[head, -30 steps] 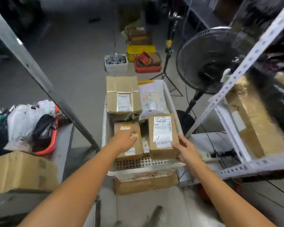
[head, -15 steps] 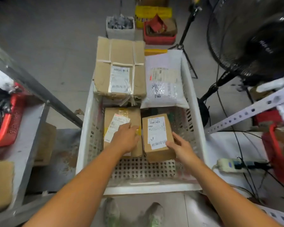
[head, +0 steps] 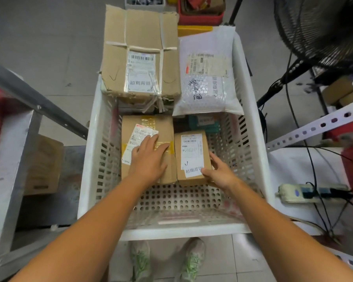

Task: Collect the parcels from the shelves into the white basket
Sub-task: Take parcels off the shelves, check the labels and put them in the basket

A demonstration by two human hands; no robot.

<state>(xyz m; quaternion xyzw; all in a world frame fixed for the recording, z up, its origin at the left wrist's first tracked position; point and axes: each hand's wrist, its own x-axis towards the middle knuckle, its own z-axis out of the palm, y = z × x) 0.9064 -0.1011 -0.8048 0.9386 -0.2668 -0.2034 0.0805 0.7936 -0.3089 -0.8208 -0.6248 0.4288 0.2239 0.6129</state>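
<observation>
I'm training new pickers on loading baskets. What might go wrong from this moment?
1. The large taped cardboard box overhangs the white basket's far rim and may tip out.
2. The white bubble mailer lies high against the right wall and may slide off.
3. The black cables beside the basket could snag.

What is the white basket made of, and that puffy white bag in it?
The white basket looks like hard, smooth plastic: its walls are moulded with rows of holes. The puffy bag seems to be bubble-wrap plastic, dimpled and slightly shiny.

White basket (head: pixel 90 159) on tiled floor (head: pixel 49 37)
</observation>
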